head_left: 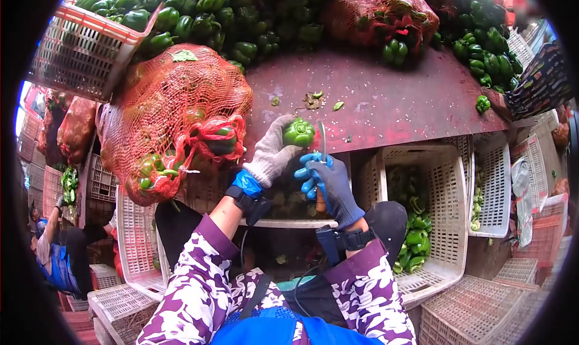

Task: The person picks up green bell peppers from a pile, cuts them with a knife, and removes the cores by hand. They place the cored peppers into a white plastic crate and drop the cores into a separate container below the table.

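Observation:
My left hand [270, 154], in a grey knit glove, grips a green bell pepper [298, 132] at the near edge of the red table [386, 104]. Just to its right, my right hand [329, 185], in a dark blue glove, holds a knife [323, 141] upright, blade pointing up beside the pepper. Small green trimmings [313, 99] lie on the table just beyond the pepper.
A red mesh sack of peppers [175, 116] sits at the left, another sack [380, 13] at the back. Loose green peppers [241, 19] pile along the far side. White crates [449, 182] with peppers stand below at right. A person [54, 248] crouches far left.

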### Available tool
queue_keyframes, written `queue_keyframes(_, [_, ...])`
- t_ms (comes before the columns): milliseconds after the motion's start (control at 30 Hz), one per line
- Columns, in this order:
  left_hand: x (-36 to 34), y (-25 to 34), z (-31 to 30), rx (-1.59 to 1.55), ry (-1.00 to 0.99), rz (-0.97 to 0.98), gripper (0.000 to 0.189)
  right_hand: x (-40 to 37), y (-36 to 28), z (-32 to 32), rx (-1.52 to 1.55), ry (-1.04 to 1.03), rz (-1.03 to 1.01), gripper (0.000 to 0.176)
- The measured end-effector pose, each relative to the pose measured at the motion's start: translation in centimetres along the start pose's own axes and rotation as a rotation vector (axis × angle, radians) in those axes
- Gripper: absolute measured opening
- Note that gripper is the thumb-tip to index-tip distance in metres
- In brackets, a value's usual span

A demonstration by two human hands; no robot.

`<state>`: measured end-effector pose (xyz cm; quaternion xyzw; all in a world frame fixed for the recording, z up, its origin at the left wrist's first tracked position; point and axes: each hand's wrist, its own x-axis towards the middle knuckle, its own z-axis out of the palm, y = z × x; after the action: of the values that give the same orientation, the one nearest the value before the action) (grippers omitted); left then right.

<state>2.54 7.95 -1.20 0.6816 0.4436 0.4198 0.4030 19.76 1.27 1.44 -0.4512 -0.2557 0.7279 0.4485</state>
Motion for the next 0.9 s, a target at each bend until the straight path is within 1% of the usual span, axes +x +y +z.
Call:
queue_keyframes(67, [-0.4, 0.5, -0.3, -0.002, -0.034, -0.036, 0.068, 0.8, 0.6, 0.6, -0.054, 0.003, -0.004, 0.023])
queue_keyframes(100, [-0.6, 1.0, -0.2, 0.036, -0.018, -0.044, 0.067, 1.2, 0.8, 0.9, -0.068, 0.033, -0.007, 0.018])
queue_keyframes(200, [-0.7, 0.7, -0.2, 0.007, -0.024, -0.102, 0.067, 2.4, 1.4, 1.0, -0.147, 0.056, -0.019, 0.016])
queue_keyframes(300, [-0.7, 1.5, -0.1, 0.096, -0.011, -0.120, 0.066, 3.0, 1.7, 1.0, -0.176, 0.061, -0.029, 0.015])
queue_keyframes(400, [-0.9, 0.2, -0.2, 0.115, 0.025, -0.103, 0.067, 3.1, 1.4, 1.1, -0.215, 0.033, -0.006, 0.016])
queue_keyframes(500, [-0.9, 0.2, 0.0, 0.088, 0.035, -0.101, 0.068, 3.8, 2.0, 1.0, -0.226, 0.021, -0.018, 0.016])
queue_keyframes(600, [-1.0, -0.3, 0.0, 0.068, 0.021, -0.012, 0.067, 5.0, 3.1, 1.7, -0.260, 0.098, 0.053, 0.016])
queue_keyframes(633, [-1.0, 0.5, -0.3, 0.103, 0.012, -0.011, 0.064, 4.9, 3.0, 2.0, -0.268, 0.119, 0.034, 0.016])
queue_keyframes(733, [-0.2, 3.6, -1.8, -0.012, -0.115, -0.245, 0.059, 5.3, 3.2, 2.1, -0.222, 0.115, 0.004, 0.018])
queue_keyframes(767, [0.2, 4.2, -1.7, 0.227, -0.072, -0.149, 0.062, 5.3, 3.2, 2.0, -0.257, 0.110, 0.015, 0.018])
queue_keyframes(833, [0.6, 3.2, 0.3, 0.443, 0.120, 0.027, 0.063, 5.2, 2.7, 1.9, -0.335, 0.095, 0.033, 0.021])
queue_keyframes(867, [1.0, 3.3, 1.2, 0.548, 0.218, 0.119, 0.064, 5.6, 3.3, 1.8, -0.313, 0.114, -0.032, 0.022])
queue_keyframes(900, [1.5, 3.5, 1.6, 0.594, 0.204, 0.101, 0.065, 6.4, 4.4, 1.5, -0.291, 0.136, -0.097, 0.023])
